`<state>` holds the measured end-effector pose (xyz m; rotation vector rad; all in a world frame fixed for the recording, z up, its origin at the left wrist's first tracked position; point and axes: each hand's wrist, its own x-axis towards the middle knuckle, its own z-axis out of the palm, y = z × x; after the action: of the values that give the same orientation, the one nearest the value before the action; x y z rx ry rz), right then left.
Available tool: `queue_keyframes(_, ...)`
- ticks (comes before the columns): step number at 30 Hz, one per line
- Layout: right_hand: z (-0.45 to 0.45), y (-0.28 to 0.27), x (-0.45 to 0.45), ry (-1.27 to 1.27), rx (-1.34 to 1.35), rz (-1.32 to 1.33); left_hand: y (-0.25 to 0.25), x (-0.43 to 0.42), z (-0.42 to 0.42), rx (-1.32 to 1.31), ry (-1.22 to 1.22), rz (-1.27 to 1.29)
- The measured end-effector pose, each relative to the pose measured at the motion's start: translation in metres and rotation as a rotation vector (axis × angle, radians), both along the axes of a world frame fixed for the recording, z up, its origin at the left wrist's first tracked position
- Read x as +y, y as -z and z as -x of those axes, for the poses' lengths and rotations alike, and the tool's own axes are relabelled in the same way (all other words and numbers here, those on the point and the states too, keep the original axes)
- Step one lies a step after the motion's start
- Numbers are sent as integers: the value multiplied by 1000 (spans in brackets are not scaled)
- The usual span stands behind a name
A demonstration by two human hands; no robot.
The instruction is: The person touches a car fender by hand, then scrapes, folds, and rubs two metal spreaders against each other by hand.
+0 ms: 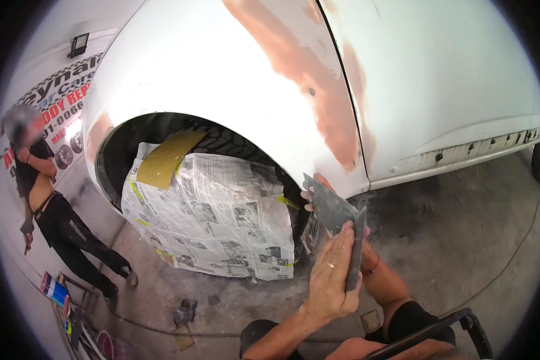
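"What is filling the scene?"

"A white vehicle panel [186, 78] is spreading across the top, a salmon-coloured patch [327, 108] running down beside its dark seam [342, 66]. At left, a person [57, 210] in black is standing by a pale wall [90, 204] carrying a printed sign [60, 108]. Grey, stained floor [450, 240] is stretching below."

"And the materials?"

"Creased newspaper [228, 216] is draping the wheel, with bits of yellow tape clinging to it. A yellow sheet [168, 159] is curving over its top, beside the blocky tread of a tyre [231, 147]. In front, two thin, dark, straight-edged plates are meeting at an angle."

"Who is holding them?"

"The left hand [333, 270], a ring on one finger, is gripping the near plate [355, 252], which is standing almost edge-on. The right hand [369, 257] is holding the broad plate [330, 204] from beneath, fingers curling around its far edge. Both plates are sitting just below the panel's lower corner; whether either is touching it, one cannot tell."

"Where is there room to move?"

"Floor is extending rightward from the hands, under the sill [456, 177]. The newspaper is bordering them at left, while a black bar [469, 318] is bending through the lower right."
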<state>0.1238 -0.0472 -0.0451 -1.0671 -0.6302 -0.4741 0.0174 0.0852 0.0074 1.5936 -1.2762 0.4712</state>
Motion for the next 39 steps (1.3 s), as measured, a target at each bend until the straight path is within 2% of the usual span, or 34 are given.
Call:
queue_keyframes(1,3,-4,1,100,127,156,0,0,1,55,1,45)
queue_keyframes(2,14,-8,1,97,130,155,0,1,1,57,-1,43)
queue_keyframes(4,47,-30,5,-113,52,234,1,0,-3,262,-66,156)
queue_keyframes(5,49,-31,7,-116,51,231,0,2,-5,262,-70,154)
queue_keyframes(7,52,-31,10,-109,43,275,-2,10,-7,447,-135,251)
queue_keyframes(8,57,-31,18,-77,44,231,25,20,-28,-400,-481,64)
queue_keyframes(9,59,-33,20,-80,50,232,24,21,-28,-394,-484,63)
queue_keyframes(11,60,-38,23,3,-29,345,14,20,-31,392,-275,284)
queue_keyframes(12,58,-37,25,-7,-36,369,6,19,-27,499,-350,301)
queue_keyframes(13,59,-36,28,-14,-30,370,-1,20,-25,506,-356,302)
queue_keyframes(15,58,-37,32,-5,-32,354,-14,21,-29,669,-175,482)
queue_keyframes(19,54,-29,33,61,-123,456,-15,20,-34,662,-378,537)
queue_keyframes(21,57,-32,35,26,-87,417,-17,28,-36,672,-275,436)
queue_keyframes(24,60,-30,36,15,-55,389,-20,29,-37,629,-259,404)
queue_keyframes(27,61,-31,34,43,-146,501,-30,22,-32,662,-342,505)
queue_keyframes(30,59,-28,35,29,-195,559,-24,32,-42,642,-356,394)
queue_keyframes(34,56,-26,36,-5,-144,580,-20,34,-54,574,-364,433)
queue_keyframes(36,50,-20,32,-206,25,253,-17,38,-59,677,-324,341)
queue_keyframes(37,46,-18,30,-206,24,255,-15,37,-59,675,-324,343)
queue_keyframes(39,41,-14,28,-219,18,90,-6,30,-55,545,-338,13)
